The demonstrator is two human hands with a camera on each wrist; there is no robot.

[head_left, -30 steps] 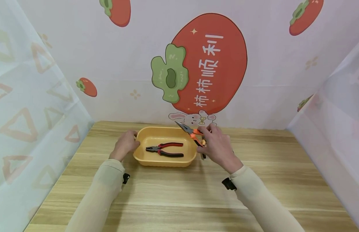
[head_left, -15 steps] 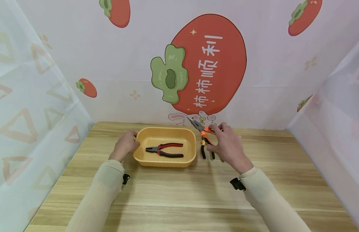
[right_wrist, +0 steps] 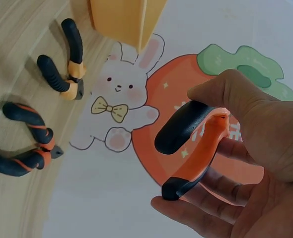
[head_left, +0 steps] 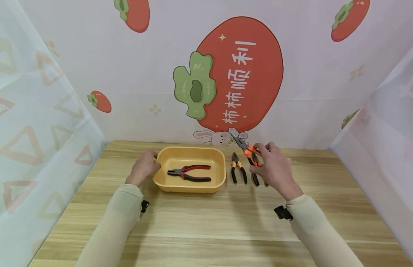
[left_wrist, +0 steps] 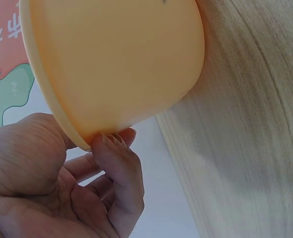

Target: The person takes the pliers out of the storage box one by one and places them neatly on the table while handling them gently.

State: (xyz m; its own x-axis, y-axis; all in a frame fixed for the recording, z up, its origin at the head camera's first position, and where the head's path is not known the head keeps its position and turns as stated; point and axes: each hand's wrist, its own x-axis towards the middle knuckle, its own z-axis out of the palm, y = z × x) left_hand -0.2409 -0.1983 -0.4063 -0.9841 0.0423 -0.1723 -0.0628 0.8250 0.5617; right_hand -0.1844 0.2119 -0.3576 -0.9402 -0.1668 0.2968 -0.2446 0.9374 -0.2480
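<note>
My left hand grips the left end of a yellow plastic tray, its fingers and thumb at the rim, close up in the left wrist view. Inside the tray lie red-and-black combination pliers, handles toward the right. To the right of the tray my right hand holds orange-and-black needle-nose pliers above the table, tips toward the back left. In the right wrist view, thumb and fingers lie around their spread handles; the tips are hidden there.
Yellow-and-black pliers lie on the wooden table beside the tray. Orange-and-black pliers lie further right, partly behind my right hand in the head view. A white printed backdrop stands along the table's back edge.
My right hand has moved right with the needle-nose pliers, from the tray's right end to over the pliers on the table. The left hand and tray have stayed put.
</note>
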